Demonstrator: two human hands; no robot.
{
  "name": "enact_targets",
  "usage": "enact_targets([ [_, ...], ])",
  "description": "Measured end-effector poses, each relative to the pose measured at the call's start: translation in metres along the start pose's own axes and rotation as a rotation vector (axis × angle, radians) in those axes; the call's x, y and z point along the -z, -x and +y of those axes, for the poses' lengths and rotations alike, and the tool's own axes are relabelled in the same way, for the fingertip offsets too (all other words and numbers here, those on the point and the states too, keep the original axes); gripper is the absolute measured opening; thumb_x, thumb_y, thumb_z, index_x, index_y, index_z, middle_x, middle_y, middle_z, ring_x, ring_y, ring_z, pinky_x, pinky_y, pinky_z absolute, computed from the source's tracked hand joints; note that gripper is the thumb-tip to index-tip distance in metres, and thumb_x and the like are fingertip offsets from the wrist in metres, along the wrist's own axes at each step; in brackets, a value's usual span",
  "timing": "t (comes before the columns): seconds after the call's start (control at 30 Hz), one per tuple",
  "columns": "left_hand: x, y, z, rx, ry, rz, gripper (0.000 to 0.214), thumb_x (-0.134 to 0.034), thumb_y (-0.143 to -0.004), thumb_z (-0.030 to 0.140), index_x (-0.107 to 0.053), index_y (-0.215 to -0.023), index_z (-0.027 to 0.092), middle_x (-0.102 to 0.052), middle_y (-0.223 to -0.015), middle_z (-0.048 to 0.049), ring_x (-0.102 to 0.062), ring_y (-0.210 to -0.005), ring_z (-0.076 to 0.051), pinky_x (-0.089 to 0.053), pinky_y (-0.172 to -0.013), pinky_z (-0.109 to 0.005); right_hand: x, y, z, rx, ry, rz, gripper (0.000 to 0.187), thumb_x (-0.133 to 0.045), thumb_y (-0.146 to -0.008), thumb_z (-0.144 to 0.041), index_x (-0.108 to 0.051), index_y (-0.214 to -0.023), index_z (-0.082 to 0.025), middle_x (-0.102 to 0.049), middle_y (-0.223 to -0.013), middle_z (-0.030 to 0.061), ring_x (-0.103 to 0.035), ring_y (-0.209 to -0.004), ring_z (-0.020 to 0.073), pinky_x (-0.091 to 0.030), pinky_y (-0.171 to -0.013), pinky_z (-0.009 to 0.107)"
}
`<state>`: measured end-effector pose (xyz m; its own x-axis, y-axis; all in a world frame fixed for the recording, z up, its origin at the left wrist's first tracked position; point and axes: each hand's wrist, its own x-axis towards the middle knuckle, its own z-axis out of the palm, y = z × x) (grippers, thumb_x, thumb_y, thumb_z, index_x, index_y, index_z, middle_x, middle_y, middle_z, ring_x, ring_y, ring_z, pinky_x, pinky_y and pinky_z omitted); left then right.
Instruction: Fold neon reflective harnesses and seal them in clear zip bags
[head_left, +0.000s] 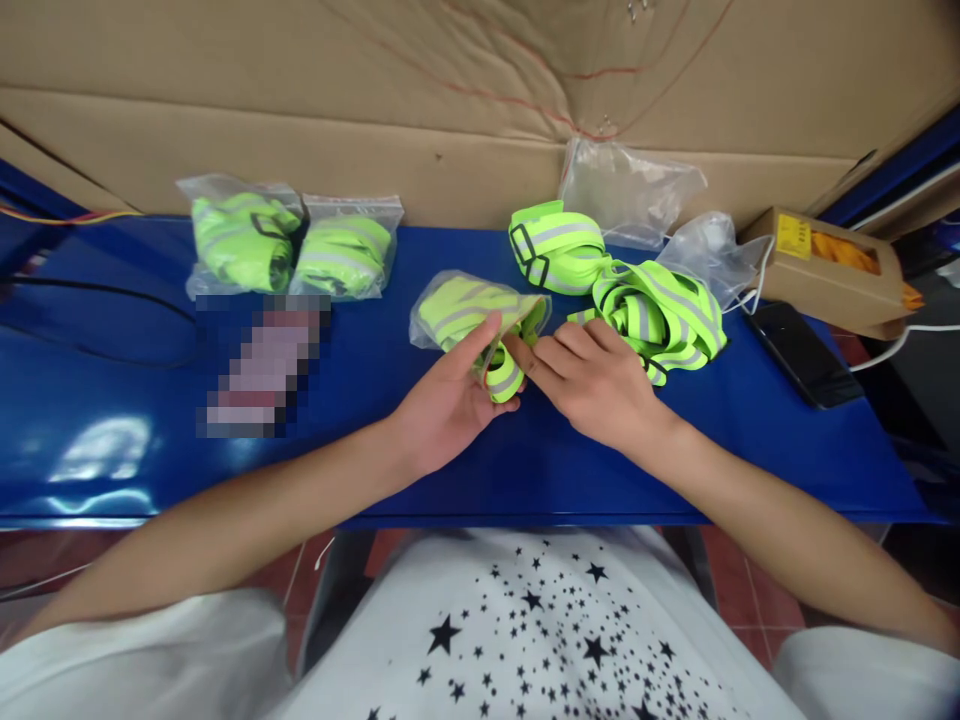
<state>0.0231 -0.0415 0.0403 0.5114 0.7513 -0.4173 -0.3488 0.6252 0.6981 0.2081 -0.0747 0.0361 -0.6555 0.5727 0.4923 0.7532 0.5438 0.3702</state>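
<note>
A neon green reflective strap bundle (461, 308) lies partly inside a clear plastic bag (429, 322) at the middle of the blue table (360, 440). My left hand (442, 405) grips the near end of the bundle, thumb on top of the bag's mouth. My right hand (592, 380) has its fingers closed, pinching the strap and bag edge from the right. Both hands meet at the bag opening.
Two sealed bags of green straps (244, 240) (345, 255) sit at back left. Loose straps (559, 245) (660, 315) and empty clear bags (630, 190) lie at back right. A phone (799, 355) with white cable and a cardboard box (832, 265) are far right. Cardboard wall behind.
</note>
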Motion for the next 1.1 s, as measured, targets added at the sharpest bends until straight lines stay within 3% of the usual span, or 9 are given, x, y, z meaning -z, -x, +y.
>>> enact_targets([
  [0.17,0.003,-0.001,0.003,0.053,-0.124,0.023,0.034,-0.076,-0.087,0.050,-0.064,-0.090,0.019,-0.053,-0.071,0.0026,-0.053,-0.060,-0.011,-0.045,-0.052,-0.021,0.000,0.003,0.002,0.103,0.021,0.038,0.030,-0.046,-0.104,-0.008,-0.063,-0.130,-0.005,-0.066,-0.086,0.0060,-0.052,-0.088,0.0217,-0.036,-0.069,0.038],
  [0.4,0.004,0.000,-0.004,0.010,-0.201,0.017,0.034,-0.082,-0.082,0.043,-0.059,-0.083,0.018,-0.047,-0.066,0.0048,-0.046,-0.055,-0.009,-0.039,-0.047,-0.018,-0.001,-0.003,-0.018,0.011,-0.025,0.032,0.021,-0.051,-0.101,-0.009,-0.071,-0.103,-0.009,-0.066,-0.084,0.0053,-0.052,-0.079,0.0205,-0.036,-0.066,0.037],
  [0.53,0.006,-0.003,-0.002,0.072,-0.244,-0.156,0.038,-0.072,-0.089,0.055,-0.062,-0.086,0.018,-0.057,-0.070,0.0014,-0.054,-0.059,-0.011,-0.045,-0.052,-0.021,-0.004,-0.006,-0.019,-0.147,-0.080,0.040,0.023,-0.050,-0.099,-0.007,-0.073,-0.102,-0.012,-0.068,-0.086,0.0053,-0.053,-0.075,0.0198,-0.035,-0.065,0.037],
  [0.67,0.009,0.009,0.004,0.046,-0.543,-0.450,0.074,-0.045,-0.089,0.085,-0.071,-0.099,0.017,-0.072,-0.088,-0.0098,-0.065,-0.067,-0.017,-0.052,-0.055,-0.027,-0.010,0.000,0.007,-0.283,-0.557,0.134,0.031,-0.045,-0.103,-0.014,-0.076,-0.103,-0.016,-0.066,-0.083,0.0040,-0.055,-0.073,0.0160,-0.039,-0.065,0.031],
  [0.77,0.015,0.024,0.016,-0.563,-1.098,-0.527,0.056,-0.064,-0.087,0.074,-0.075,-0.106,0.023,-0.076,-0.089,-0.0079,-0.071,-0.075,-0.021,-0.058,-0.067,-0.033,-0.012,0.005,0.028,-0.515,-1.011,0.172,0.027,-0.052,-0.103,-0.023,-0.078,-0.105,-0.017,-0.065,-0.079,0.0018,-0.053,-0.067,0.0126,-0.041,-0.062,0.026],
  [0.83,0.018,0.029,0.027,-1.186,-1.480,-0.384,0.044,-0.081,-0.082,0.057,-0.073,-0.114,0.029,-0.077,-0.100,-0.0065,-0.073,-0.094,-0.025,-0.057,-0.095,-0.043,-0.013,0.006,0.033,-0.645,-1.214,0.140,0.022,-0.060,-0.100,-0.028,-0.079,-0.100,-0.017,-0.064,-0.073,-0.0005,-0.051,-0.061,0.0112,-0.040,-0.057,0.024],
  [0.9,0.020,0.027,0.036,-1.499,-1.720,-0.190,0.069,-0.085,-0.079,0.052,-0.060,-0.137,0.025,-0.071,-0.128,-0.0137,-0.066,-0.123,-0.032,-0.041,-0.119,-0.055,-0.013,0.006,0.030,-0.685,-1.337,0.086,0.021,-0.065,-0.097,-0.033,-0.079,-0.096,-0.017,-0.062,-0.068,-0.0019,-0.051,-0.059,0.0105,-0.040,-0.054,0.023],
  [1.0,0.020,0.021,0.042,-1.276,-1.938,-0.073,0.084,-0.080,-0.084,0.051,-0.045,-0.152,0.016,-0.062,-0.142,-0.0200,-0.060,-0.134,-0.036,-0.039,-0.121,-0.053,-0.007,0.004,0.016,-0.611,-1.356,0.062,0.021,-0.063,-0.099,-0.032,-0.078,-0.098,-0.018,-0.068,-0.074,0.0001,-0.060,-0.066,0.0122,-0.047,-0.059,0.023],
  [1.1,0.018,0.023,0.041,-0.948,-1.890,-0.072,0.065,-0.074,-0.089,0.043,-0.054,-0.147,0.023,-0.072,-0.130,-0.0113,-0.074,-0.107,-0.030,-0.055,-0.097,-0.038,0.011,0.004,0.006,-0.488,-1.151,0.144,0.022,-0.058,-0.100,-0.023,-0.075,-0.113,-0.020,-0.075,-0.096,0.0047,-0.066,-0.080,0.0152,-0.053,-0.069,0.027],
])
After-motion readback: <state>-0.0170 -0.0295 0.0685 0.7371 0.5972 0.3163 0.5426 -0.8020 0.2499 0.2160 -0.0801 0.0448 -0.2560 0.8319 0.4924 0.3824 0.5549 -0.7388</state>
